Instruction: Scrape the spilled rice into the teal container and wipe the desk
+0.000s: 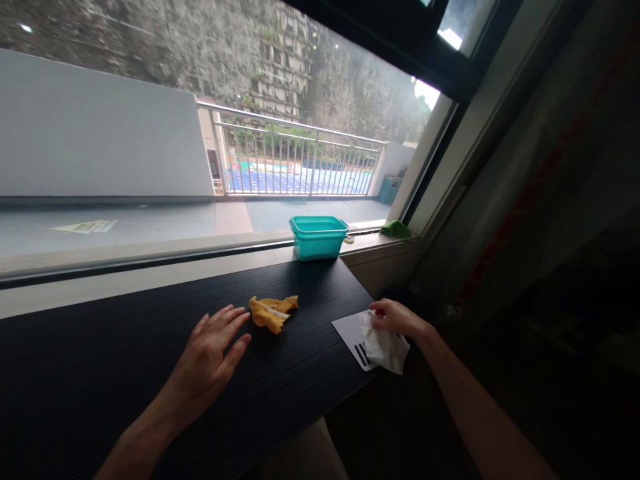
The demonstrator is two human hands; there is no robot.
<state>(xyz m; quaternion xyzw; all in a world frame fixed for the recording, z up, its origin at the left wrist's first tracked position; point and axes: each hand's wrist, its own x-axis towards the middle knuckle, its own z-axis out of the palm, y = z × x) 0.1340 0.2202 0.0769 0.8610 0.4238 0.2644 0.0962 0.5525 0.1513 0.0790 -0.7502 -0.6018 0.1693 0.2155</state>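
My left hand hovers over or rests on the dark table, its fingers stretched out and apart, holding nothing. Just beyond its fingertips lies a crumpled yellow cloth with a whitish patch. At the table's right end, my right hand has its fingers closed on a thin white tissue, which hangs down in folds. Under the tissue is a flat white board with several dark slots near its front corner. Part of the board is hidden by the tissue and hand.
The dark wood-grain table runs along a window sill. A teal plastic bin stands at the far right corner by the glass. Farther right, a green cloth lies on the sill. Beyond the table's right edge it is dark.
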